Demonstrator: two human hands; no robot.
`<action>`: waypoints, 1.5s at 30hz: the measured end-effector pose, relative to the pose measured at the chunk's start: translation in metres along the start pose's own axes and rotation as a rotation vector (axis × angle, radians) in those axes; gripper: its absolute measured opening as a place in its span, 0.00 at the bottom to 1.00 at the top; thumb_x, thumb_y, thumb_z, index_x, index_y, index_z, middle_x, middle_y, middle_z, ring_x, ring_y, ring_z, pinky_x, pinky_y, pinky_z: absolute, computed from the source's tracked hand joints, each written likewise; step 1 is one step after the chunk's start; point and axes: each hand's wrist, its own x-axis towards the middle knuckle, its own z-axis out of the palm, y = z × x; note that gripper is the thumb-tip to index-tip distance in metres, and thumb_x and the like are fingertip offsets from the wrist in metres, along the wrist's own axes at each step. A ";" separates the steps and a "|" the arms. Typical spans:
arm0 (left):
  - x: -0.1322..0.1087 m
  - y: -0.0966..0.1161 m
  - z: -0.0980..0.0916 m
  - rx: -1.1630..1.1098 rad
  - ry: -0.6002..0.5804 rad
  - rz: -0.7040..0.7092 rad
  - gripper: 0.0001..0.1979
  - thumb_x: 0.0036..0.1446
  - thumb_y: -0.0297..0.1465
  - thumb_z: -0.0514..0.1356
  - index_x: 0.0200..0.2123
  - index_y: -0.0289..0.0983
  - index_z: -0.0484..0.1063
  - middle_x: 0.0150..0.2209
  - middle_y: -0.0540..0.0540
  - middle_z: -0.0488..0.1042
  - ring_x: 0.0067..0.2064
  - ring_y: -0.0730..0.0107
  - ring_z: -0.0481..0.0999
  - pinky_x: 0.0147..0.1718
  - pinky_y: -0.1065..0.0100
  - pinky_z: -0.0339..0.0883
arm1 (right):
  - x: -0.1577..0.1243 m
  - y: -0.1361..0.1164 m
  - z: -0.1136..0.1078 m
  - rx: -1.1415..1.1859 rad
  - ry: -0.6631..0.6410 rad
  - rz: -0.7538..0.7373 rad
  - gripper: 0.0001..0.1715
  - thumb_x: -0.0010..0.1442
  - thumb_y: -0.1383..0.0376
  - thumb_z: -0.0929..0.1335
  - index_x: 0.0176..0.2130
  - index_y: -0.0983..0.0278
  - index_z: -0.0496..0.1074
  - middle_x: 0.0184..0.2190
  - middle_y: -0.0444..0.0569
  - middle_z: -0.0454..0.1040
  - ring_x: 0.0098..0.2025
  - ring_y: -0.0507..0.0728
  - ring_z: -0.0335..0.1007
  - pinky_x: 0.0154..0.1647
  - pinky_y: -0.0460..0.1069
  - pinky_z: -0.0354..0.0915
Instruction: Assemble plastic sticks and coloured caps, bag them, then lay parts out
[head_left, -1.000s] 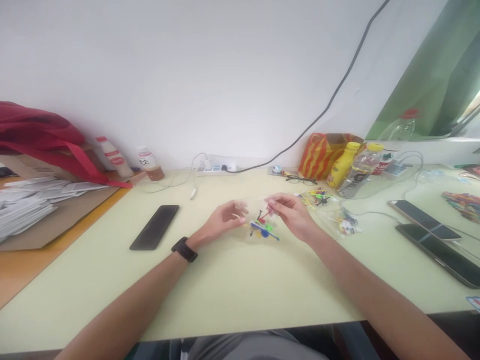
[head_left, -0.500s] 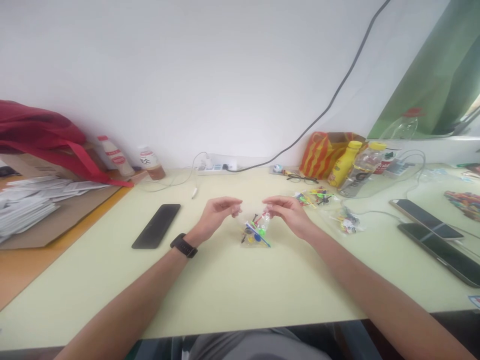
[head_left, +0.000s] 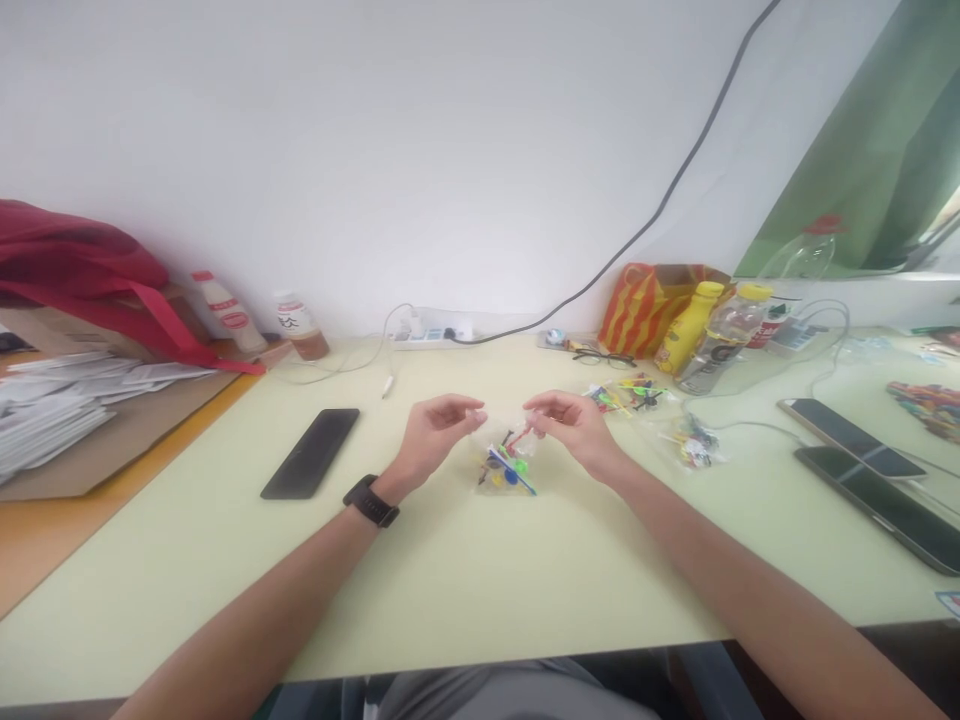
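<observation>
Between my hands stands a small clear plastic bag (head_left: 505, 482) with several colourful plastic pieces in it: blue, green, yellow, red and black. My left hand (head_left: 441, 428), with a black watch (head_left: 371, 500) on its wrist, pinches the bag's upper left edge between thumb and fingers. At the upper right edge my right hand (head_left: 574, 428) pinches the bag too, its fingertips close to a red piece. The bag's lower end is at the table surface. How far its mouth is parted I cannot tell.
Right of my hands lie more bags of colourful pieces (head_left: 634, 395), glasses (head_left: 604, 358) and two phones (head_left: 877, 490). Bottles (head_left: 720, 340) and a striped bag (head_left: 637, 310) stand behind. Left are a black phone (head_left: 311, 453) and stacked papers (head_left: 67, 400). A power strip (head_left: 427, 337) sits by the wall.
The bag has shifted slightly left, and a red piece now shows near my right fingertips. Both hands stay at the bag's top with little movement.
</observation>
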 end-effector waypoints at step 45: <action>0.006 -0.006 -0.007 0.026 -0.099 -0.057 0.13 0.56 0.38 0.73 0.38 0.35 0.83 0.33 0.43 0.82 0.33 0.67 0.77 0.35 0.66 0.70 | 0.005 0.006 -0.003 0.088 0.034 0.107 0.15 0.49 0.58 0.81 0.36 0.61 0.84 0.32 0.47 0.80 0.34 0.54 0.72 0.36 0.50 0.68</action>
